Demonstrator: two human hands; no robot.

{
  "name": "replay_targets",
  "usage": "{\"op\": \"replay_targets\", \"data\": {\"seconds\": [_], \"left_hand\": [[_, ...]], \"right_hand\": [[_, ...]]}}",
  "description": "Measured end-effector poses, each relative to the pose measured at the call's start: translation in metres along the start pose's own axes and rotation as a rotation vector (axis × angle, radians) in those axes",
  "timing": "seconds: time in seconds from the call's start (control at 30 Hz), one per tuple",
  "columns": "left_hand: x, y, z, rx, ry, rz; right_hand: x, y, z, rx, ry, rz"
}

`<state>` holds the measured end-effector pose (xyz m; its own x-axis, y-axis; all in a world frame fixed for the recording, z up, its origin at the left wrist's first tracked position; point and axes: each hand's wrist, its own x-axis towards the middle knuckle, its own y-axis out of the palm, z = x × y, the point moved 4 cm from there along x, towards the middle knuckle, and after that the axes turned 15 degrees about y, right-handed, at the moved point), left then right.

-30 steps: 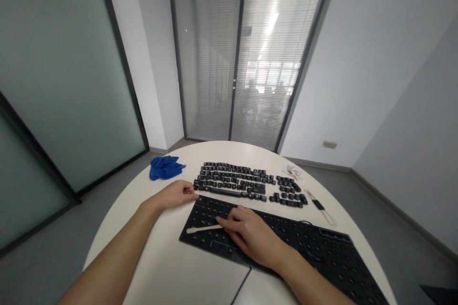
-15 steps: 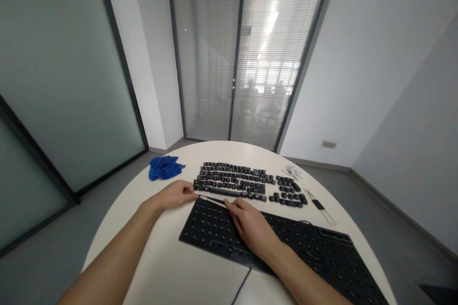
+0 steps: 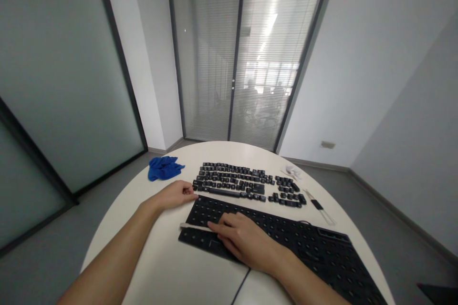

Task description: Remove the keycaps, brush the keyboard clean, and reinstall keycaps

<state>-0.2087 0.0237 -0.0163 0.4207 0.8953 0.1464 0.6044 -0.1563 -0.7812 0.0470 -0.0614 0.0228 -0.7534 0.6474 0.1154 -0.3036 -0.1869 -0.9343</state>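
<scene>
A black keyboard base point(image 3: 286, 228) without its keycaps lies slanted across the round table. My right hand point(image 3: 239, 236) is over its left part, fingers closed on a thin pale stick point(image 3: 196, 227), perhaps a brush, whose tip reaches the base's left edge. With curled fingers, my left hand point(image 3: 179, 194) rests at the base's upper left corner; whether anything is between them is hidden. Black keycaps point(image 3: 229, 178) lie in rows just beyond the base, with a further group point(image 3: 288, 193) to the right.
A crumpled blue cloth point(image 3: 165, 168) lies at the table's point(image 3: 153, 257) far left. At the right are a wire tool with a black handle point(image 3: 317, 204) and a crumpled white tissue point(image 3: 292, 171). A cable point(image 3: 241, 286) runs from the base's front edge.
My right hand has moved toward me, taking the pale stick from the base's far edge to near its front left edge. My left hand has stayed in place.
</scene>
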Motion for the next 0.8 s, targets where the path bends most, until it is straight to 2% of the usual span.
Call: {"op": "replay_targets", "data": {"seconds": [0.37, 0.6, 0.7, 0.8], "left_hand": [[0.002, 0.001, 0.001, 0.002, 0.005, 0.002], [0.002, 0.001, -0.003, 0.007, 0.010, 0.005], [0.001, 0.002, -0.003, 0.005, 0.010, 0.005], [0.001, 0.003, -0.001, 0.005, 0.009, 0.003]], "right_hand": [[-0.006, -0.006, -0.003, 0.005, -0.074, 0.062], [-0.002, -0.007, -0.022, -0.007, 0.099, -0.071], [-0.001, -0.007, -0.036, 0.041, 0.252, -0.170], [0.001, -0.005, -0.047, 0.071, 0.374, -0.210]]}}
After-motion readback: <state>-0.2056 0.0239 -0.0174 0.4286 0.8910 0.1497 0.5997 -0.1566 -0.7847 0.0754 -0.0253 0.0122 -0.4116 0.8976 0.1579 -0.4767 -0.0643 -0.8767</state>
